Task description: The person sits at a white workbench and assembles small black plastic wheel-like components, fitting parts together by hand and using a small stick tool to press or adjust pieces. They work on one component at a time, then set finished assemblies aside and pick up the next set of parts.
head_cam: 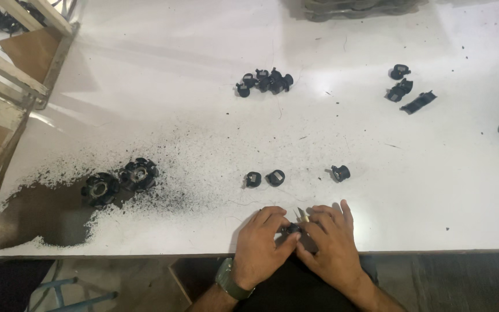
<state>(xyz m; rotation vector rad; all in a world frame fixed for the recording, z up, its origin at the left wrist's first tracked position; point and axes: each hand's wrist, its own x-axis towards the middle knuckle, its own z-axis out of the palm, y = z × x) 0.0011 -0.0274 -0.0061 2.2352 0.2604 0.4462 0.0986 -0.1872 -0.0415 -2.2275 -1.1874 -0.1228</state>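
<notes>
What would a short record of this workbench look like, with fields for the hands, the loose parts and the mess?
left hand: rests at the table's near edge, fingers on a small black part
right hand: pinches the same part, with a thin pale blade beside it
loose parts: three small black pieces ahead of the hands, a cluster farther back
mess: black dust at left, around two round black parts
surface: white table

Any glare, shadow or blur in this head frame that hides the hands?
Head view: glare on the white tabletop upper left; left hand and right hand dim and slightly soft at the near edge; the small black plastic part between them barely readable.
</notes>
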